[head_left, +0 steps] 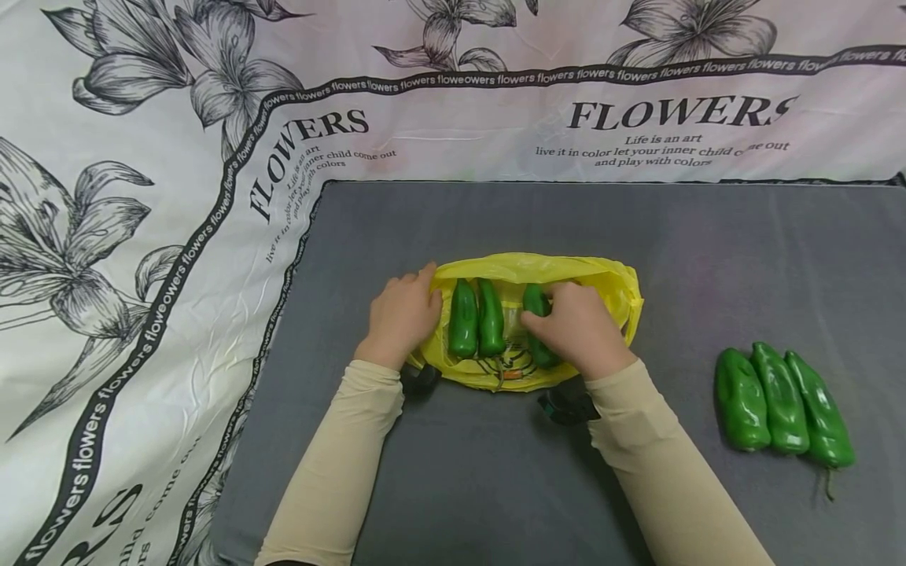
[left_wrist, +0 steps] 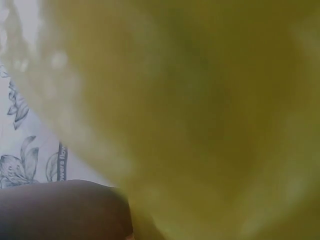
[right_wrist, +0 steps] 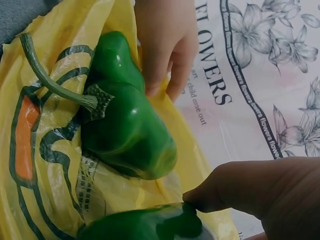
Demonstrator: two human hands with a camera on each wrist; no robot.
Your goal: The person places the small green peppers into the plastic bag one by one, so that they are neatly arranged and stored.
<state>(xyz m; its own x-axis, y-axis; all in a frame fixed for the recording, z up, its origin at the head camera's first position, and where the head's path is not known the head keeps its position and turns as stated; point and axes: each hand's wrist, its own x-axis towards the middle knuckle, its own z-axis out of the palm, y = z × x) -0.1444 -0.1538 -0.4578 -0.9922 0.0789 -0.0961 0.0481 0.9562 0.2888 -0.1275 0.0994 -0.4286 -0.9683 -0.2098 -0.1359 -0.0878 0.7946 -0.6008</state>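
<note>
A yellow plastic bag [head_left: 520,269] lies with its mouth spread wide on the grey cloth. Inside it, on the left, two green peppers [head_left: 463,321] lie side by side; a long curved stem [right_wrist: 52,82] shows in the right wrist view. My left hand [head_left: 400,316] grips the bag's left rim, its thumb on the inner side. Reaching into the bag, my right hand [head_left: 586,328] holds a third green pepper [head_left: 535,302], thumb against one end; its other fingers are mostly hidden. Blurred yellow plastic [left_wrist: 190,100] fills most of the left wrist view.
Three more green peppers [head_left: 777,405] lie together on the cloth to the right of the bag. Grey cloth [head_left: 481,487] covers the work surface. A white flower-printed border [head_left: 481,149] runs along its back and left sides.
</note>
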